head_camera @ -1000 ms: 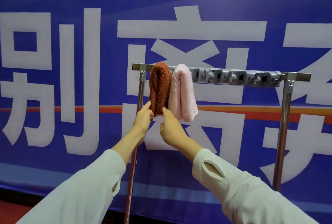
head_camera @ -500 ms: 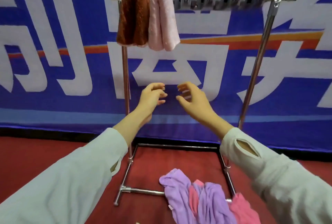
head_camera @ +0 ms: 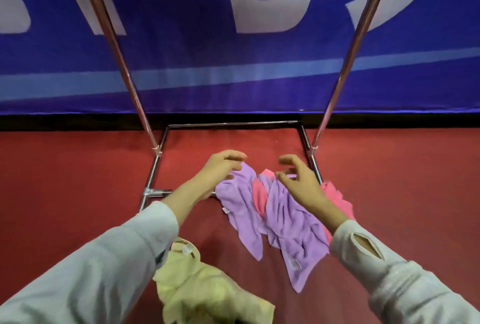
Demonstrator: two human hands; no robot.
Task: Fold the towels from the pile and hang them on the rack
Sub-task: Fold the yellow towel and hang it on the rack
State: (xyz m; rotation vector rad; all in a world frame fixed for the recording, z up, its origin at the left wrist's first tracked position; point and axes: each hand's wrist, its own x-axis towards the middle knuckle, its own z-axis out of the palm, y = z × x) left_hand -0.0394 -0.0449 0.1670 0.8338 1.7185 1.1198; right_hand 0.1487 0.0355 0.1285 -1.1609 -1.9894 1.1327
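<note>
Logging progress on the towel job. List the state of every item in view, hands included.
left hand, open, fingers loosely curled, holding nothing
right hand, open, fingers spread, holding nothing
purple towels, unfolded, crumpled in a heap
pink towel, crumpled, mostly under the purple ones
yellow towel, crumpled, apart from the heap
rack, standing; top bar out of view

Light is even, soft and moderately bright, and shadows on the red floor (head_camera: 78, 193) are faint and diffuse. The rack (head_camera: 355, 38) poles carry a thin sheen and splay outward toward the top, bent by the wide lens. The left hand (head_camera: 220, 170) and right hand (head_camera: 298, 183) smear slightly with motion blur. The near yellow towel (head_camera: 202, 284) looks soft.
</note>
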